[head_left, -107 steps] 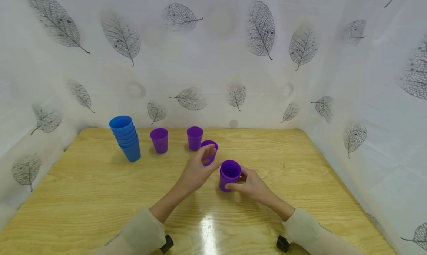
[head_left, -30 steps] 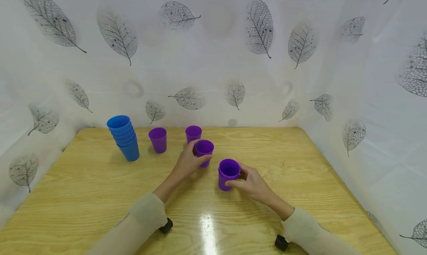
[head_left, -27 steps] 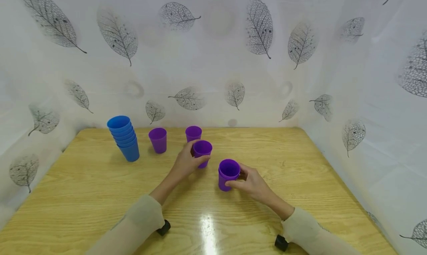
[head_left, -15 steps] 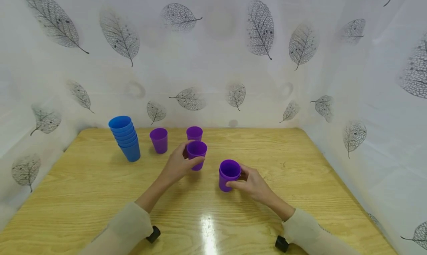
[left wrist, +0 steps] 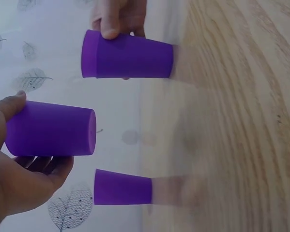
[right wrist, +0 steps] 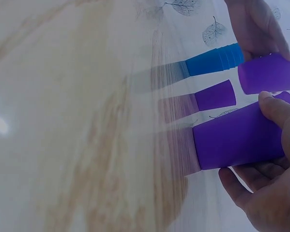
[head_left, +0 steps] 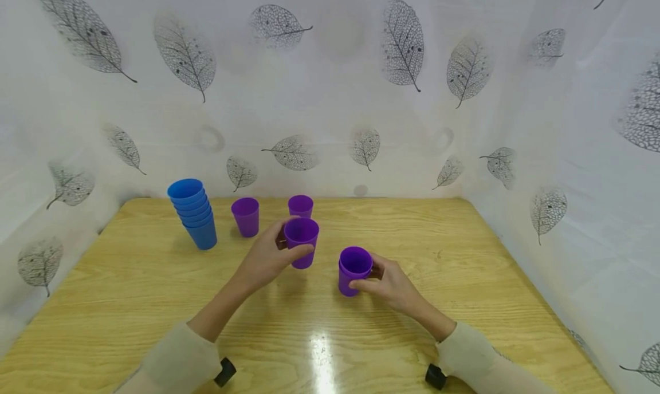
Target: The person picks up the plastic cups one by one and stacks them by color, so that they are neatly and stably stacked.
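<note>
My left hand (head_left: 265,260) grips a purple cup (head_left: 302,242) by its side, mouth up. In the left wrist view that cup (left wrist: 53,129) hangs clear of the table, its base showing. To the right, my right hand (head_left: 390,285) holds a stack of nested purple cups (head_left: 353,279), thumb in front and fingers behind. The stack (right wrist: 241,135) stands on the table, with a second rim just above the outer cup's rim. Behind the left hand's cup is another purple cup (head_left: 301,205), partly hidden by it. A further purple cup (head_left: 246,217) stands alone to the left.
A tall stack of nested blue cups (head_left: 198,213) stands at the back left of the wooden table (head_left: 438,256). A white leaf-print curtain (head_left: 330,96) hangs behind the table and along both sides. Black wrist straps (head_left: 224,372) show below the sleeves.
My left hand, open beside the purple cup at first, took hold of it, then lifted it and drew it left and nearer. The right hand and its stack stay in place.
</note>
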`<action>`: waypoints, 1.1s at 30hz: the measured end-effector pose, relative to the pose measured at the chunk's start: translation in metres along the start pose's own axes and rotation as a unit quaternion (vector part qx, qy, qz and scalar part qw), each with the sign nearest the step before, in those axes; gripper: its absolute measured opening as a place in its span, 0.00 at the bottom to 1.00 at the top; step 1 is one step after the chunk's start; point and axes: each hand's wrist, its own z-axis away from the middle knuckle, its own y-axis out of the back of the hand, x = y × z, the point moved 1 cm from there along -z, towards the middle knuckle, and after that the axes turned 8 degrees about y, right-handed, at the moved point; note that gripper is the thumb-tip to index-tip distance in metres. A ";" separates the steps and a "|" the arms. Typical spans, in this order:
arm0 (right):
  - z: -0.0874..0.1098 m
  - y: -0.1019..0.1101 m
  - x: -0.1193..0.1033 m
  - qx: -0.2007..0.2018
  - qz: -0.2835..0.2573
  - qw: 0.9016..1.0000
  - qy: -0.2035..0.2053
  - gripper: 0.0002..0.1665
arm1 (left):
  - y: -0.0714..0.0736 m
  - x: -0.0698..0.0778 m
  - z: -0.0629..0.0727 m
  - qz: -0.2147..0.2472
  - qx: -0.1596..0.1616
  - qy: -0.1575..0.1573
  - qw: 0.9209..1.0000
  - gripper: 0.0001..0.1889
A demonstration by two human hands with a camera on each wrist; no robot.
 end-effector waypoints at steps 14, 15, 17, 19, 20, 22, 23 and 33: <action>0.000 0.001 -0.001 -0.002 0.001 1.000 0.003 0.33 | 0.004 0.036 0.007 0.011 -0.022 -0.022 0.999 0.33; 0.000 0.001 -0.001 -0.001 0.001 1.000 0.004 0.33 | 0.004 0.038 0.006 0.011 -0.022 -0.024 0.999 0.33; 0.000 0.001 0.000 -0.001 0.001 1.000 0.007 0.33 | 0.002 0.042 0.006 0.010 -0.023 -0.028 0.999 0.33; 0.000 0.001 0.001 -0.001 0.000 1.000 0.010 0.32 | -0.001 0.046 0.005 0.009 -0.021 -0.035 0.999 0.34; 0.000 0.001 0.001 -0.001 0.000 1.000 0.011 0.33 | -0.002 0.048 0.004 0.007 -0.020 -0.039 0.999 0.34; 0.000 0.001 0.001 -0.002 0.000 1.000 0.013 0.33 | -0.005 0.052 0.003 0.004 -0.018 -0.048 0.999 0.34; 0.000 0.001 0.001 -0.002 0.000 1.000 0.013 0.32 | -0.007 0.054 0.002 0.004 -0.018 -0.053 0.998 0.34; -0.001 0.001 -0.001 -0.004 0.003 1.000 0.010 0.31 | -0.032 0.063 -0.006 0.028 -0.042 -0.074 0.996 0.33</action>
